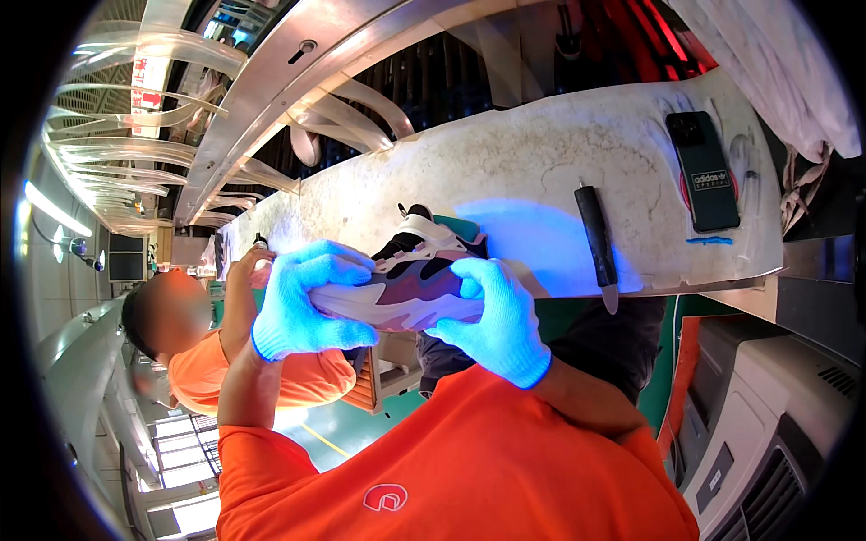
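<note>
A sneaker (417,287) in muted purple, grey, white and black is held above the bench's near edge, sole side toward me. My left hand (311,298), in a knit glove lit blue, is closed around one end, fingers over the top and thumb along the sole. At the other end my right hand (496,320), gloved alike, grips the sneaker between thumb and fingers. A teal patch (458,225) shows behind the upper; I cannot tell whether it belongs to this sneaker. The palms hide both ends of it.
On the pale, stained bench (541,135) lie a black-handled tool (595,234) with a short metal blade, its tip over the near edge, and a dark phone (704,171). Clear strips (361,108) hang along the machine opening behind. A co-worker (271,370) in orange stands close on the left.
</note>
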Tool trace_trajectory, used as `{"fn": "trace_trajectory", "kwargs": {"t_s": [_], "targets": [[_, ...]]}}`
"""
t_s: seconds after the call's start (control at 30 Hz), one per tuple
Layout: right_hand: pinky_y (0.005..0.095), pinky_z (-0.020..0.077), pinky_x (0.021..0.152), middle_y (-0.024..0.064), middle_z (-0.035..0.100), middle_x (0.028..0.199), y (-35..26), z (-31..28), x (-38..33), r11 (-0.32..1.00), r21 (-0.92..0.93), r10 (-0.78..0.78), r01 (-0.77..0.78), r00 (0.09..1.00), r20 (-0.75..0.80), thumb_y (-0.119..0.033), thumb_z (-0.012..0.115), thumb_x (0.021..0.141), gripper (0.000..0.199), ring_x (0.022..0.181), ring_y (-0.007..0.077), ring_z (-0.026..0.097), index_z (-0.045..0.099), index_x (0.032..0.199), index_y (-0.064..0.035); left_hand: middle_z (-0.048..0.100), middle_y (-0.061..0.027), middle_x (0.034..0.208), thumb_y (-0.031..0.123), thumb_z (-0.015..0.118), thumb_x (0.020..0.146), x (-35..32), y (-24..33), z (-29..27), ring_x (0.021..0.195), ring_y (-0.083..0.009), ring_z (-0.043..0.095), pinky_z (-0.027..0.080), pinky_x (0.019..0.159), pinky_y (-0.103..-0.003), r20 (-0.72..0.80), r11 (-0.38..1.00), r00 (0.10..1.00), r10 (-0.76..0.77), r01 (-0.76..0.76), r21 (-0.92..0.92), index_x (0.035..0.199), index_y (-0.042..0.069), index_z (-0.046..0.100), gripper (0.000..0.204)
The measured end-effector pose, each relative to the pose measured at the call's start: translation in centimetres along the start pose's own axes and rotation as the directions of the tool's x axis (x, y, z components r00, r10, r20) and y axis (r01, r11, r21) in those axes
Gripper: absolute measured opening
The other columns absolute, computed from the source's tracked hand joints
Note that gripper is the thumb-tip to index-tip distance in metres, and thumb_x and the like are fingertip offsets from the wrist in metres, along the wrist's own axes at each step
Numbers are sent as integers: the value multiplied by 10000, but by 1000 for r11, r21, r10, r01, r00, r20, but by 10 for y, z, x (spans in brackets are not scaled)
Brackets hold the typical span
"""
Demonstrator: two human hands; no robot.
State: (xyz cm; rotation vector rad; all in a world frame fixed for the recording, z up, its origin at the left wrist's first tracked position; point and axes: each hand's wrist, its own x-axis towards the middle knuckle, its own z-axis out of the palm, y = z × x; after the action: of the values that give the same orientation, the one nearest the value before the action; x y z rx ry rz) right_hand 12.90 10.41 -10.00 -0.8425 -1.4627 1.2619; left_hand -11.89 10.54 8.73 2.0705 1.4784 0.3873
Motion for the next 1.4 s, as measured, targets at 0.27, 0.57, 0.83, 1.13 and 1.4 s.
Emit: {"fn": "trace_trajectory", "kwargs": {"t_s": [0.27,0.57,0.83,1.13,1.4], "targets": [[404,617,790,110,668,1170,11,7,-12,961,-97,-271,258,948,-165,-196,1066,710,585,936,289,712,742,1178,-60,810,-200,1188,402,1097,651,0,1,1,1063,-319,814,645,911,-409,-15,1000,1000,-5,5,-7,1092,-5,803,668],[421,592,837,76,668,1152,3,1,-10,906,-237,-362,352,932,-1,-173,1002,751,489,1012,308,669,807,1187,-67,802,-191,1220,410,1083,668,-11,-11,3,1097,-304,804,640,937,-410,-33,999,999,-28,26,-47,1113,-17,805,676],[433,574,831,66,624,1159,-1,14,-15,901,-311,-295,303,953,72,-193,984,780,540,999,304,638,802,1277,-88,653,-171,1579,487,888,893,-25,-40,4,1431,-251,633,497,1181,-395,36,729,927,-374,318,-605,1553,-6,654,856],[410,574,787,49,592,1151,0,26,-14,846,-405,-329,347,937,117,-231,966,792,572,987,283,610,770,1321,-137,788,-164,1311,500,909,899,19,-38,-9,1159,-245,733,574,1027,-366,498,834,702,-508,545,82,1586,20,615,888],[472,582,867,122,663,1205,-1,24,-13,926,-332,-167,179,984,63,-256,1011,763,861,1079,348,665,634,1505,-37,806,-231,1227,639,942,776,50,0,11,1128,-384,785,595,1011,-445,445,731,581,-682,561,388,1473,26,654,971]]}}
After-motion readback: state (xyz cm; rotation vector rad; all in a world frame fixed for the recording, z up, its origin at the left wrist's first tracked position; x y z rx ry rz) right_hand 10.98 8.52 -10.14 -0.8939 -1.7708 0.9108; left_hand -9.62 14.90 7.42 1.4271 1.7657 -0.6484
